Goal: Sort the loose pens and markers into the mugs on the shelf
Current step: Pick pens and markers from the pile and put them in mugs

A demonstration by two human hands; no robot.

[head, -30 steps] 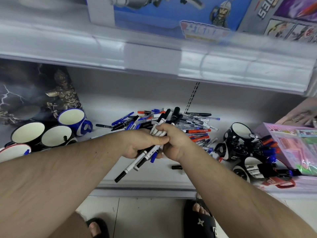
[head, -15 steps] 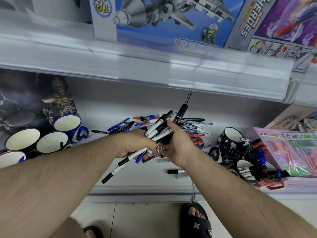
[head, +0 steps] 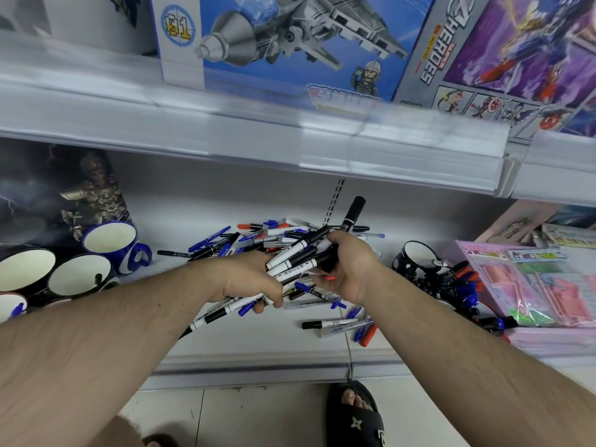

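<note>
My left hand (head: 248, 279) grips a bundle of black-and-white markers (head: 292, 261) that sticks out both sides of the fist. My right hand (head: 350, 264) holds the same bundle from the right, and one thick black marker (head: 353, 212) points up out of it. Behind the hands lies a pile of loose pens (head: 264, 233) in blue, red and black. More pens (head: 335, 324) lie near the shelf's front edge. A blue mug (head: 113, 243) and black mugs with white insides (head: 77, 275) stand at the left. A black mug (head: 416, 256) stands at the right.
A gold figure (head: 93, 195) stands behind the left mugs. A pink stationery pack (head: 529, 285) lies at the right, with dark mugs holding pens (head: 464, 279) beside it. The upper shelf edge (head: 290, 140) overhangs. Toy boxes (head: 290, 43) stand above. My sandalled foot (head: 354, 411) is below.
The view has shifted slightly downward and leftward. Both hands keep hold of the marker bundle, which now tilts a little more upward at its right end.
</note>
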